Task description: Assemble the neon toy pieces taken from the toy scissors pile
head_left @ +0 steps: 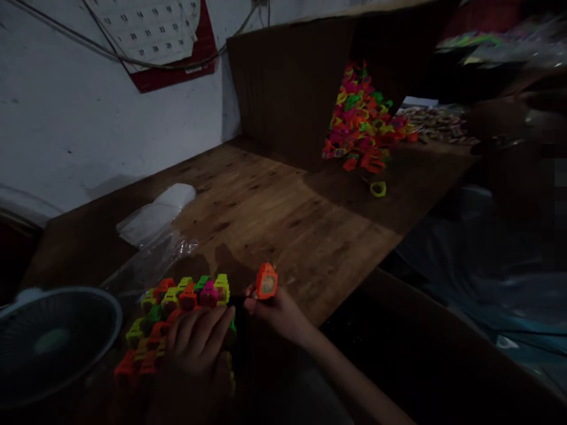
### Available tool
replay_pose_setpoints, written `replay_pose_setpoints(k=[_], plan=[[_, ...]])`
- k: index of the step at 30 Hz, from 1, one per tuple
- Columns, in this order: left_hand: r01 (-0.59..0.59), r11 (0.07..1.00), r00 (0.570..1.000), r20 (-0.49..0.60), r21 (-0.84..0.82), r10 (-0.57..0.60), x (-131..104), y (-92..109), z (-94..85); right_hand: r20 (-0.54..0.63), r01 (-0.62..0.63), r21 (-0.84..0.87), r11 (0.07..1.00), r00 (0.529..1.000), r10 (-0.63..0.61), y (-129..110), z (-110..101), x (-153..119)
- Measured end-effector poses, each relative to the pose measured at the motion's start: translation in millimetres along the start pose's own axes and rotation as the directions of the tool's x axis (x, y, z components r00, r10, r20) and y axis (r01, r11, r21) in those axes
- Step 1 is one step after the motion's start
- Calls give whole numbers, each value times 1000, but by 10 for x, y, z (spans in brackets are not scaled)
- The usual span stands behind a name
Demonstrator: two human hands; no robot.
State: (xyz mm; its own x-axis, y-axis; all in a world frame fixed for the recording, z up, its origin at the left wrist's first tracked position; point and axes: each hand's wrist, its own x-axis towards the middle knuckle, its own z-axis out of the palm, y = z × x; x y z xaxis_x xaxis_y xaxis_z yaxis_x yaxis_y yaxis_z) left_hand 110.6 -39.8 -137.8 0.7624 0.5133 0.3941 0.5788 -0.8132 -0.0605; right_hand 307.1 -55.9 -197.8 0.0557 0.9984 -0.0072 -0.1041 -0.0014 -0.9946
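Observation:
Between the fingers of my right hand point(273, 308) is an orange toy watch point(267, 282) with a picture on its face, raised a little above the table's front edge. My left hand point(199, 336) lies over rows of neon toy watches point(188, 298) in yellow, orange, green and pink. Its fingers are stretched out on top of them, and it hides part of the rows. What the rows are set on is too dark to make out.
A basket-like round thing point(59, 342) stands at lower left. Clear plastic bags point(155, 218) lie on the wooden table point(248, 206). Behind a large cardboard panel point(287, 94) rises a heap of neon toy watches point(363, 127), with a yellow piece point(378, 189) apart. At right sits another person point(500, 124).

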Motion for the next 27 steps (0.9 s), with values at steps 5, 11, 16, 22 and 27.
replay_pose_setpoints(k=[5, 11, 16, 22, 27], plan=[[-10, 1000, 994, 110, -17, 12, -24, 0, -57, -117, -116, -53, 992, 987, 109, 227, 494, -27], [-28, 999, 998, 49, -18, 29, -32, -11, -47, -168, -103, -235, 967, 984, 63, 217, 507, -2], [3, 999, 1000, 25, -34, -2, -44, 10, -34, -192, -159, -323, 933, 976, 99, 213, 510, 7], [14, 997, 1000, -19, -79, -16, -72, 15, -9, -189, -230, -465, 855, 969, 158, 209, 629, 42], [76, 987, 991, -97, -141, -90, -133, 42, 53, -122, -113, -405, 907, 990, 69, 43, 640, 32]])
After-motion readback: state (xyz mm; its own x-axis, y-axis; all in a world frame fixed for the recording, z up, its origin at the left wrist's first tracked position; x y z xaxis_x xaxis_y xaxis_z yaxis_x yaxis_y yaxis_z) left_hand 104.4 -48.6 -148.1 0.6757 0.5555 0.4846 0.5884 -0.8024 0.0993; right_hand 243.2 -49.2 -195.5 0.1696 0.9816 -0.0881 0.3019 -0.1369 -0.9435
